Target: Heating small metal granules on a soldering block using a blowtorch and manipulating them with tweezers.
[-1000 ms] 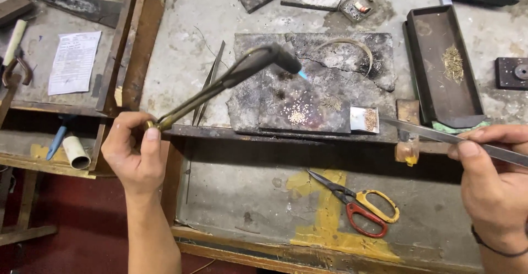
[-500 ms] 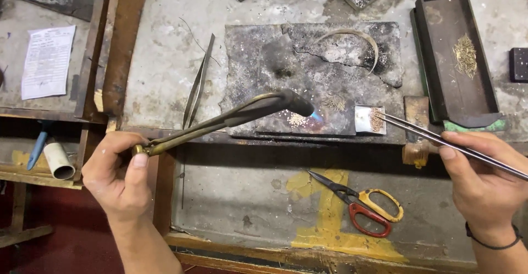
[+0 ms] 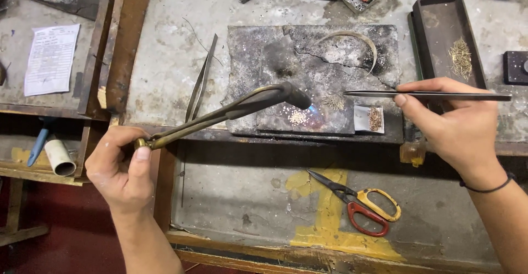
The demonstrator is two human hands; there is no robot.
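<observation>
My left hand (image 3: 122, 168) grips the brass handle of a gas torch (image 3: 231, 111). Its dark nozzle points right, and a small blue flame (image 3: 313, 109) plays over a cluster of tiny pale bits (image 3: 297, 117) on a charred soldering block (image 3: 313, 70). My right hand (image 3: 448, 122) holds long steel tweezers (image 3: 418, 94) level, their tip reaching left to a little tuft of fine wire pieces (image 3: 333, 102) on the block. A curved metal band (image 3: 357, 38) lies on the block's far part. A small square plate (image 3: 368, 118) with brownish pieces sits at the block's right edge.
A second pair of tweezers (image 3: 201, 81) lies left of the block. Scissors with red and yellow handles (image 3: 363, 207) rest on the lower shelf. A dark tray (image 3: 448, 43) with wire scraps stands at the right. Paper (image 3: 51, 58) and a tube (image 3: 59, 157) lie at left.
My right hand has lifted and moved the tweezers up and left, bringing their tip onto the block. The torch flame stays near the same spot, and the view has shifted.
</observation>
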